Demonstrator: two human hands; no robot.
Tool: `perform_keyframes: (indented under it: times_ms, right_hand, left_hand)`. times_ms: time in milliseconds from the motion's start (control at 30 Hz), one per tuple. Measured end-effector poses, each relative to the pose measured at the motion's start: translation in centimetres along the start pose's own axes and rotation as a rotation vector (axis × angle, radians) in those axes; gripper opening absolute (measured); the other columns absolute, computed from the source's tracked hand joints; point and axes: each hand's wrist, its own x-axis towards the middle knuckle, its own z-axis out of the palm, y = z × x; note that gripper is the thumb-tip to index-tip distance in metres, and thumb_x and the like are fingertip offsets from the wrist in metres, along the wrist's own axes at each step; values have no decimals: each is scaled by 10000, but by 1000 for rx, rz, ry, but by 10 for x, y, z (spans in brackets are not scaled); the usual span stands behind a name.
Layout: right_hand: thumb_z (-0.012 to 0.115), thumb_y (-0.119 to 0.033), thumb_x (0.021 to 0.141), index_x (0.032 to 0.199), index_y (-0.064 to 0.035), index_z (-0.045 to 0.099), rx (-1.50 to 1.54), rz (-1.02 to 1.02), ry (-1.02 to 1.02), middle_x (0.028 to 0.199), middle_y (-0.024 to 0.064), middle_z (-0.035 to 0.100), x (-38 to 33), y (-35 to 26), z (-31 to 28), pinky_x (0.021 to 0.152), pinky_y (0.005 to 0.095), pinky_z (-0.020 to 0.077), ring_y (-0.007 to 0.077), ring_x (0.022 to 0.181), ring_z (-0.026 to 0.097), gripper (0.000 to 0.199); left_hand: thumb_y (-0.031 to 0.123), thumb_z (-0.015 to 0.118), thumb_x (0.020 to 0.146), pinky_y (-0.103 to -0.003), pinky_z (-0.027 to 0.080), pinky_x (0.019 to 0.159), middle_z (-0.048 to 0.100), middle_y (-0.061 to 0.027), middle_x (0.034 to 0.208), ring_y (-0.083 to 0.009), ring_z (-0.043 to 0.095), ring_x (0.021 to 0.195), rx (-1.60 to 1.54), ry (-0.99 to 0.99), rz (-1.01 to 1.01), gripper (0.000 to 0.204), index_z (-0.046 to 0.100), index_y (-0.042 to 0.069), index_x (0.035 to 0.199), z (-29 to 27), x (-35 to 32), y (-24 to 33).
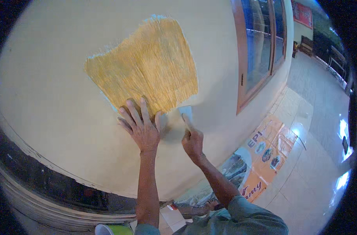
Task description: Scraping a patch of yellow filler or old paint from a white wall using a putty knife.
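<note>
Scraper (186, 112), small and pale at mid-frame, looks light and stiff, best gripped low on its handle. Left hand (141, 127) presses flat, fingers spread, beneath the yellow textured patch (147, 66); right hand (193, 141) closes around the scraper.

Even daylight on wall (49, 86), glare on floor tiles (343, 129) (right edge), fisheye bending, dark corners
</note>
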Motion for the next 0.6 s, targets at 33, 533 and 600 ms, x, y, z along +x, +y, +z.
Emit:
perform_keyframes:
  times_ms: [33, 533, 600]
  right_hand:
    - [520, 116, 804, 1465, -155, 502, 1, -2, -4, 713, 201, 573, 4, 6, -2, 525, 435, 421, 371, 533, 527, 715]
    - [556, 22, 889, 1422, -160, 542, -60, -107, 20, 658, 214, 570, 72, 51, -36, 525, 472, 416, 397, 557, 558, 564]
    - [547, 13, 890, 1431, -165, 533, -100, -31, -19, 670, 209, 573, 68, 55, -43, 535, 489, 423, 398, 581, 577, 570]
  left_hand:
    - [543, 612, 920, -686, 85, 1169, 182, -209, 1642, -468, 85, 1512, -6, -20, -1, 789, 338, 169, 1559, -2, 1, 2]
    - [468, 882, 659, -834, 4, 1041, -66, -340, 1608, -693, -130, 1381, -149, -282, -224, 1236, 152, 130, 1597, 12, -31, 36]
    - [446, 894, 645, -841, -2, 1031, -84, -353, 1599, -701, -144, 1372, -164, -269, -225, 1250, 147, 133, 1597, 14, -31, 40]
